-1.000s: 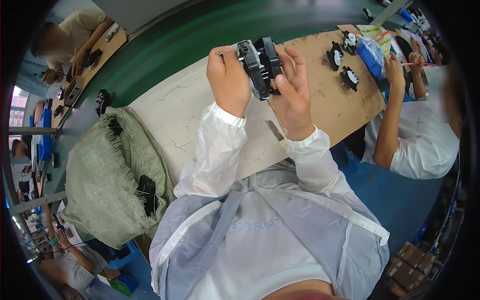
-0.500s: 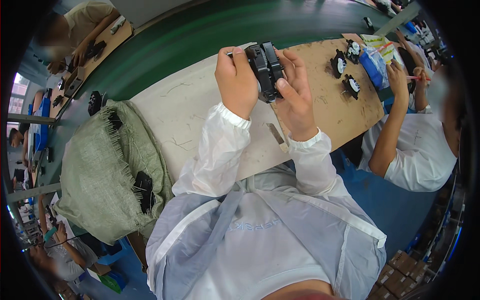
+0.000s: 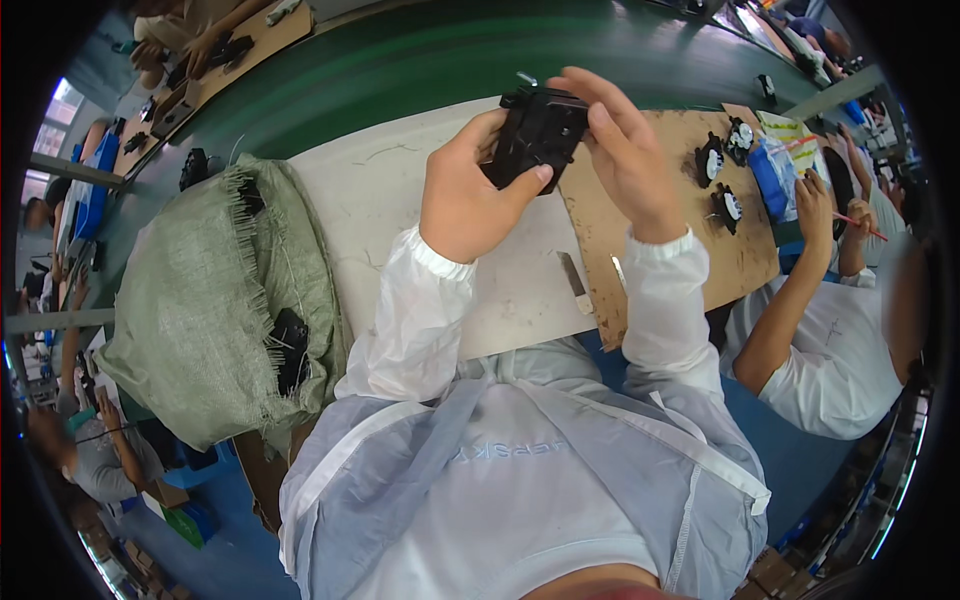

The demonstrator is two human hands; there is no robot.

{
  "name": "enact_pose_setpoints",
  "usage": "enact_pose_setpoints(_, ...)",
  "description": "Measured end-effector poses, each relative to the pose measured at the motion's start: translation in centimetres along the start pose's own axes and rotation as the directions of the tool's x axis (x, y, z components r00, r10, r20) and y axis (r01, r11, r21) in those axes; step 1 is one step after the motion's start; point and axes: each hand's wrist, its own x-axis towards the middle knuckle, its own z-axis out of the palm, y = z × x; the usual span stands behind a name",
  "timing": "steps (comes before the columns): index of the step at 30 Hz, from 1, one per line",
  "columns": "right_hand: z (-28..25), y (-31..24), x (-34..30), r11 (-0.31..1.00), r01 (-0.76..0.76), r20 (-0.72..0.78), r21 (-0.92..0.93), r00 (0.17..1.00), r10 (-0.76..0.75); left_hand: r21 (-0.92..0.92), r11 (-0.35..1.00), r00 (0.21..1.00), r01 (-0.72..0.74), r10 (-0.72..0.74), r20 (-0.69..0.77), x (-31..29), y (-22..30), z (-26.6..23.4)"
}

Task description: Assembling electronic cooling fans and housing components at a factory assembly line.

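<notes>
Black housing (image 3: 540, 135), upper centre: clasped in left grip (image 3: 465, 200), not yet set down; right grip (image 3: 637, 165) opened alongside; three units (image 3: 727, 207) laid upper right.

Frayed green sack (image 3: 190, 300) is bulging at the pale board's (image 3: 350, 210) left; green belt (image 3: 420, 65) is stretching beyond; white-shirted co-worker (image 3: 840, 350) is occupying the right side; blue floor (image 3: 800, 465) is showing below.

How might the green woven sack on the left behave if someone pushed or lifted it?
The green woven sack would probably sag and shift shape, since its cloth is creased. It may be heavy: it bulges, with a black part showing in its opening. Its frayed edge could snag.
</notes>
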Motion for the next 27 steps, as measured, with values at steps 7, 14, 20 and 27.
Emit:
enact_pose_setpoints(7,0.2,2.4,2.6,0.896,-0.311,0.364,0.316,0.912,0.188,0.095,0.991,0.994,-0.100,0.104,-0.037,-1.2,0.2,-2.4)
enact_pose_setpoints(14,0.7,10.6,10.0,0.747,-0.564,0.298,0.352,0.824,0.481,0.809,0.575,0.952,-0.120,0.297,-0.070,-4.5,-1.7,-8.0)
enact_pose_setpoints(20,-11.7,26.1,23.9,-0.456,-0.831,0.943,0.318,0.226,0.245,0.923,-0.303,0.876,0.237,-0.344,-0.338,-15.6,2.7,-19.9)
enact_pose_setpoints(27,0.7,24.0,20.1,-0.641,0.179,0.638,-0.747,0.466,-0.613,0.855,-0.437,0.729,0.279,-0.484,-0.484,-13.9,3.5,-21.0)
